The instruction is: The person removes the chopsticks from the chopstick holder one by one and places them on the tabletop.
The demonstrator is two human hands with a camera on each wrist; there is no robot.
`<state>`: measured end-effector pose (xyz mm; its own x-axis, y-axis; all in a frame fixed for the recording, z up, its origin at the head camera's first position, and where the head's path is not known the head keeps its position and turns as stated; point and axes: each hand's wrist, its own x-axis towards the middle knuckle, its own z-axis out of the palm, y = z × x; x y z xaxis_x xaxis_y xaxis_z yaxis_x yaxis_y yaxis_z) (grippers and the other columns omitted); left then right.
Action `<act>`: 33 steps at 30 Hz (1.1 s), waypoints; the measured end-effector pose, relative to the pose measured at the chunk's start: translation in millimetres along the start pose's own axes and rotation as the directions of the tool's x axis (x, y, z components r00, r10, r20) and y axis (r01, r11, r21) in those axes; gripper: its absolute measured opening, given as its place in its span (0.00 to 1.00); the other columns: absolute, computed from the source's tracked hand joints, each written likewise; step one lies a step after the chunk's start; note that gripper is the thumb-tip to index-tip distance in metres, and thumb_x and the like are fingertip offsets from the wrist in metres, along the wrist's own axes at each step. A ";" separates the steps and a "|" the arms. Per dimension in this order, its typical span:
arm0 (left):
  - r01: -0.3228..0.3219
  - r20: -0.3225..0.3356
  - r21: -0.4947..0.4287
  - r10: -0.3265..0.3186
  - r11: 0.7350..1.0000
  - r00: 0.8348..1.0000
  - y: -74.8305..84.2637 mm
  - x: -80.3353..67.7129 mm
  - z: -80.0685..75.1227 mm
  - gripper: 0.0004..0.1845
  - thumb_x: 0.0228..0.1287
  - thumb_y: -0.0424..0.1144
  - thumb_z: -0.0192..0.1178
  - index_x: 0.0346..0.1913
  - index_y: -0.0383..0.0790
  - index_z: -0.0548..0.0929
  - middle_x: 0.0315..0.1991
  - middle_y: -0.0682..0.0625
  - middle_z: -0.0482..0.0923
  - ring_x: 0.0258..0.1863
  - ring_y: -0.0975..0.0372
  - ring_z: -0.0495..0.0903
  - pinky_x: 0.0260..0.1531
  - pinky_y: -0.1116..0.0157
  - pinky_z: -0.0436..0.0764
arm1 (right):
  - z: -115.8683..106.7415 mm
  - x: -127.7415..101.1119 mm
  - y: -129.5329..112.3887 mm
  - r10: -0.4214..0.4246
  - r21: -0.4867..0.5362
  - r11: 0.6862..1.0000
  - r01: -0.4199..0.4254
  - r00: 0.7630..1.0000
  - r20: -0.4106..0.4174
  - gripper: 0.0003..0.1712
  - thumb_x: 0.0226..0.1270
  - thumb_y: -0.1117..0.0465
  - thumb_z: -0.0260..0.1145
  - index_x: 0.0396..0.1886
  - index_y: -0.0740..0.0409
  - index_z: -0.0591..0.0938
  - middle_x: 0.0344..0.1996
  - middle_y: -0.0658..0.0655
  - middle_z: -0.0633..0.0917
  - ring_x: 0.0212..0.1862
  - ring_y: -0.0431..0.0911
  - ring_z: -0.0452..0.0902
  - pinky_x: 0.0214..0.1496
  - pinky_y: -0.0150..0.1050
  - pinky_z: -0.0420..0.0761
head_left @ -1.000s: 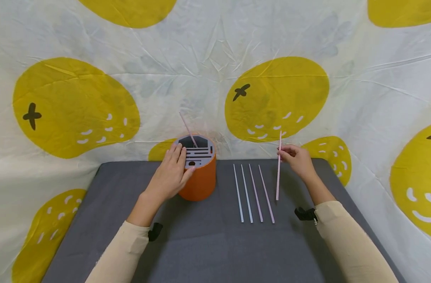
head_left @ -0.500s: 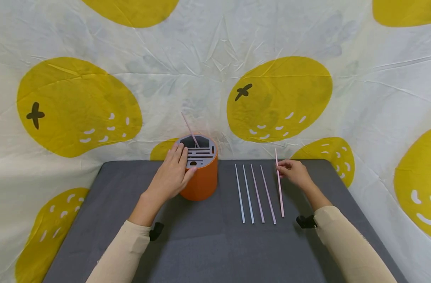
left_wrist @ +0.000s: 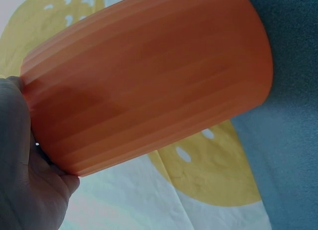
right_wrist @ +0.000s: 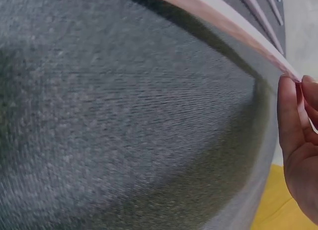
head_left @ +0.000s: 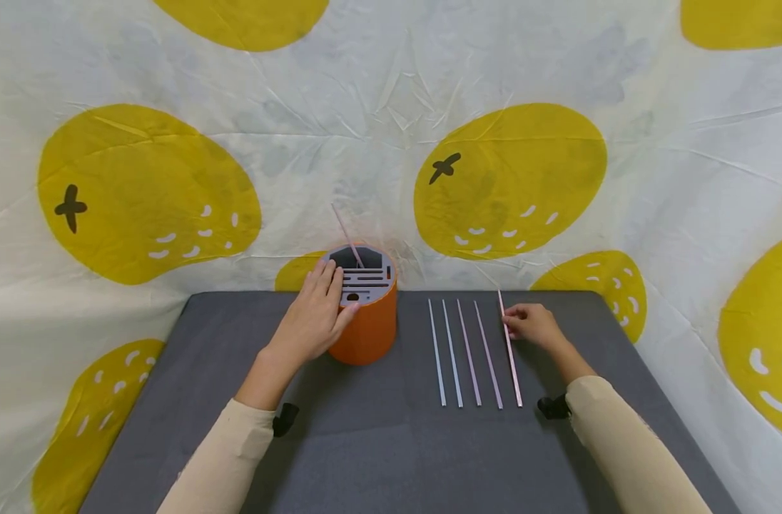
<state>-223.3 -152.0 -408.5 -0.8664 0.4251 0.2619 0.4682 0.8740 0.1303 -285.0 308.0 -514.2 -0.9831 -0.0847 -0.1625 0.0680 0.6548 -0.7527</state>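
Observation:
An orange cylindrical holder (head_left: 367,330) with a grey slotted lid (head_left: 365,277) stands at the back of the grey mat (head_left: 365,442). One thin pink stick (head_left: 347,235) leans out of a slot. My left hand (head_left: 314,318) grips the holder, fingers over the lid and thumb on its side; up close the holder (left_wrist: 149,81) fills the view beside my left hand (left_wrist: 25,180). My right hand (head_left: 524,325) pinches the upper part of a pink stick (head_left: 513,368) that lies flat on the mat. From the right wrist, its fingertips (right_wrist: 290,120) touch that stick (right_wrist: 223,24).
Several more thin sticks (head_left: 458,357), pale blue and pink, lie side by side just left of the held one. A white cloth with yellow fruit prints (head_left: 506,178) hangs behind and around the mat. The mat's back edge (head_left: 558,291) runs just behind my right hand.
My right hand has lowered the pink stick from upright in the air to flat on the mat, at the right end of the row. The left hand has stayed on the holder.

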 end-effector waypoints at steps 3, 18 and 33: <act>-0.002 0.004 0.001 0.002 1.000 1.000 0.8 0.8 -0.3 0.40 0.83 0.56 0.43 0.79 0.24 0.55 0.81 0.31 0.50 0.83 0.41 0.46 0.81 0.45 0.48 | 1.9 -0.8 4.6 0.030 0.054 0.998 -0.031 0.999 0.015 0.18 0.76 0.64 0.66 0.54 0.76 0.82 0.33 0.61 0.87 0.29 0.38 0.83 0.33 0.32 0.88; -0.001 0.003 0.003 0.001 1.000 1.000 2.2 2.6 -0.5 0.40 0.83 0.56 0.44 0.79 0.24 0.56 0.81 0.30 0.51 0.83 0.40 0.47 0.81 0.44 0.49 | 11.2 -0.6 9.1 0.061 0.084 0.995 -0.060 0.998 -0.005 0.19 0.74 0.64 0.68 0.54 0.77 0.83 0.36 0.61 0.88 0.30 0.36 0.82 0.33 0.31 0.87; 0.003 -0.009 -0.003 -0.003 1.000 1.000 0.6 0.9 1.3 0.40 0.83 0.56 0.43 0.79 0.24 0.57 0.81 0.30 0.51 0.83 0.41 0.46 0.81 0.44 0.50 | 20.4 -0.7 8.8 0.054 0.024 0.998 -0.052 0.993 -0.104 0.16 0.71 0.63 0.70 0.49 0.73 0.87 0.30 0.57 0.89 0.27 0.35 0.82 0.31 0.28 0.86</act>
<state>-224.0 -150.7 -409.4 -0.8660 0.4206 0.2705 0.4665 0.8743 0.1340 -280.2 298.5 -533.7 -0.9903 0.0293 -0.1358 0.1229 0.6398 -0.7586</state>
